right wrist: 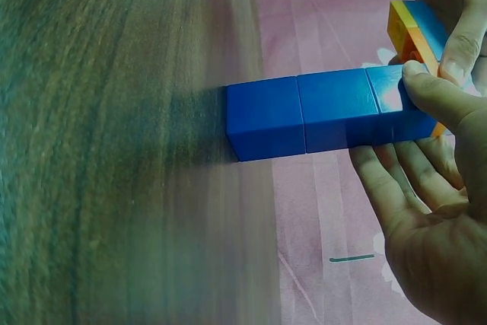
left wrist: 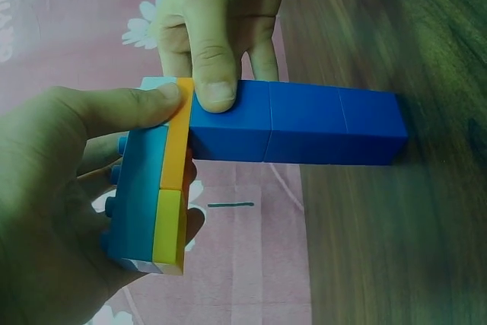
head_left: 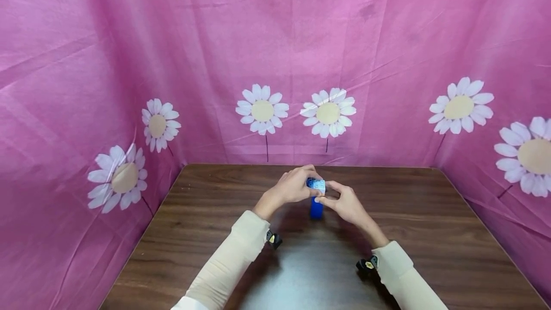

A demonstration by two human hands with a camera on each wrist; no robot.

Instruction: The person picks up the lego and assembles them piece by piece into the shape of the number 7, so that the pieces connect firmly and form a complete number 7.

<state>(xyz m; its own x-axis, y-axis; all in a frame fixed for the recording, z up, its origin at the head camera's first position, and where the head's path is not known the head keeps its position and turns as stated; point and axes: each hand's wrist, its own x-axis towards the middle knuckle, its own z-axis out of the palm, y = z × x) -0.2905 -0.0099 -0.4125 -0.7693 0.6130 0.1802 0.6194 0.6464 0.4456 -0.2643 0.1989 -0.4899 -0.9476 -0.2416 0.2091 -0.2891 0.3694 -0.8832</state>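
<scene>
A tower of blue toy bricks (head_left: 316, 208) stands upright on the table. Across its top lies an orange brick (left wrist: 178, 135) beside a yellow brick (left wrist: 169, 226), with a studded blue brick (left wrist: 141, 192) and a light blue brick (head_left: 319, 185) above them. My left hand (head_left: 296, 185) grips this top layer, its thumb pressed near the orange brick and its fingers behind. With thumb and fingers on opposite sides, my right hand (head_left: 346, 201) holds the upper end of the tower just under the orange brick. The tower's far side is partly hidden by fingers.
The brown wooden table (head_left: 206, 248) reaches back to a pink cloth (head_left: 292, 37) with white daisies, which hangs at the back and both sides. Black wrist cameras (head_left: 273, 239) sit at the cuffs of both sleeves.
</scene>
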